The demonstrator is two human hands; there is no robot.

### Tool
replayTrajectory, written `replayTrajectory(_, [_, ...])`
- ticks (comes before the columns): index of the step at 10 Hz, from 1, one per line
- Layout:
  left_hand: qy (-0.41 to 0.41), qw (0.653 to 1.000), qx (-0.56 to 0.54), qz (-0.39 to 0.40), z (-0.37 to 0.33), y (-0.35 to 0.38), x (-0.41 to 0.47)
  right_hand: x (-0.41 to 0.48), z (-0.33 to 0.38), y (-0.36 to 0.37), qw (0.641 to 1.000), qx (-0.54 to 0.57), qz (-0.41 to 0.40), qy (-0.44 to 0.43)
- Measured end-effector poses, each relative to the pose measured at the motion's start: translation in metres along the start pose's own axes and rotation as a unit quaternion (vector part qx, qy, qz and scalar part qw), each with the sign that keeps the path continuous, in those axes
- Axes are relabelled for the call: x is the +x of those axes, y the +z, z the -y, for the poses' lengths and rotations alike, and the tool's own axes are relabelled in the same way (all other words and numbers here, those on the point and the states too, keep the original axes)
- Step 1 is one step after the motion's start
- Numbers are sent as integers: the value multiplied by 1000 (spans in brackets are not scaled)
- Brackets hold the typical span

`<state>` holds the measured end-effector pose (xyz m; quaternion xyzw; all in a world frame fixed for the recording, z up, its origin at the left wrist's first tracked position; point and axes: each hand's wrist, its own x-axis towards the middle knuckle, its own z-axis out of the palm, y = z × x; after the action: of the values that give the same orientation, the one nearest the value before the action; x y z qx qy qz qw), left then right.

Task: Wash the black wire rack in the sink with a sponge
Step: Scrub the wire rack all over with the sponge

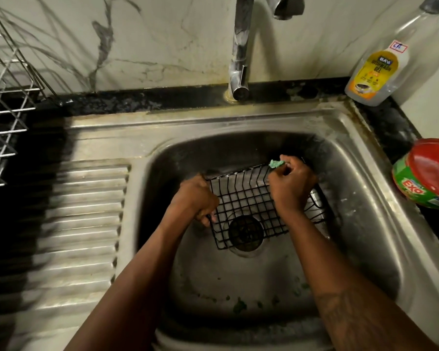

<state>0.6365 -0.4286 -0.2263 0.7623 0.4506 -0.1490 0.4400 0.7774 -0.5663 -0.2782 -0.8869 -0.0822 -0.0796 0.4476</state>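
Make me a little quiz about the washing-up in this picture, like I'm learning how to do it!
1. True or false: the left hand grips an edge of the black wire rack.
2. What does the right hand pinch? A) green sponge B) spoon C) bottle cap
3. Fill in: through the rack's wires you can see the ____ of the sink.
Key: 1 true; 2 A; 3 drain.
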Motion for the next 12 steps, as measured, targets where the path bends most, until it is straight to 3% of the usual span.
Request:
replayTrajectory(1, [-13, 1000, -6, -4, -1, -2, 3, -2, 1, 3, 998, 56, -27, 30])
replayTrajectory(2, [-13, 1000, 12, 1, 0, -3, 3, -25, 9, 11, 994, 95, 54, -19])
replayTrajectory(3, [-8, 1000, 8, 13, -1, -1, 1, -63, 33, 29, 970, 108, 171, -131])
replayTrajectory(4, [-12, 1000, -16, 14, 0, -2, 3, -68, 40, 38, 961, 113, 197, -158])
replayTrajectory(5, [-20, 999, -19, 27, -1, -4, 6, -58, 26, 35, 970, 50, 209, -117])
replayTrajectory(6, [-43, 996, -41, 71, -6, -4, 2, -49, 13, 36, 976, 57, 204, 45])
replayTrajectory(7, [-43, 994, -22, 96, -8, -3, 1, -45, 19, 38, 895, 207, 241, 314])
replayTrajectory(8, [-49, 992, 21, 118, -6, -2, 5, -51, 39, 44, 744, 377, 293, 468])
replayTrajectory(9, [-42, 995, -3, 93, -5, -1, 8, -65, 44, 52, 740, 334, 323, 487])
replayTrajectory(12, [-85, 985, -33, 147, -7, 1, 10, -69, 38, 52, 833, 170, 238, 469])
